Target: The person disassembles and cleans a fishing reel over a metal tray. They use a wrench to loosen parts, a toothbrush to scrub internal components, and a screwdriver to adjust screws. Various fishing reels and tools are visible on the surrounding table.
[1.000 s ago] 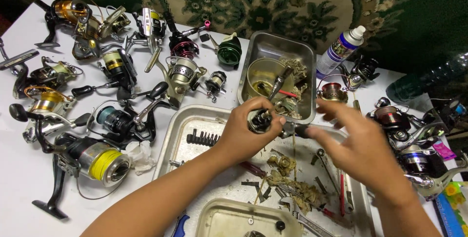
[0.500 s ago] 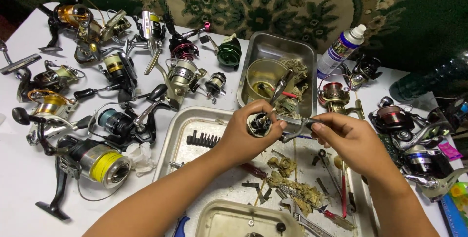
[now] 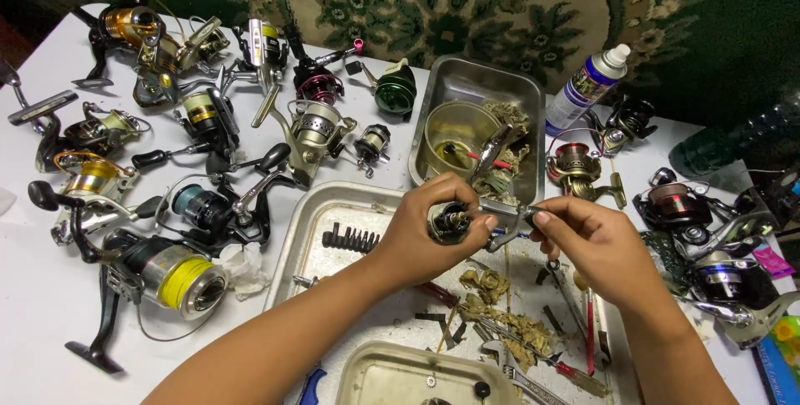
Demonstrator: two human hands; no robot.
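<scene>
**Two hands on one reel part**

Two hands meet over a metal tray [image 3: 304,230] on the white bench [image 3: 33,305]. The left hand [image 3: 425,234] is clenched round a small dark reel part [image 3: 450,223], its open end showing between thumb and fingers. The right hand [image 3: 596,242] pinches a slim metal tool [image 3: 508,212], whose tip touches the reel part just beside the left fingers. Below the fingers, loose screws, greasy scraps and a red-handled tool [image 3: 590,330] lie in the tray. Beyond the fingers stands a deeper pan [image 3: 517,88] with a bowl [image 3: 454,126] in it, and a spray can [image 3: 583,92] just right of that. Well left of the left fingers, many fishing reels crowd the bench, one with yellow line [image 3: 179,280].
</scene>
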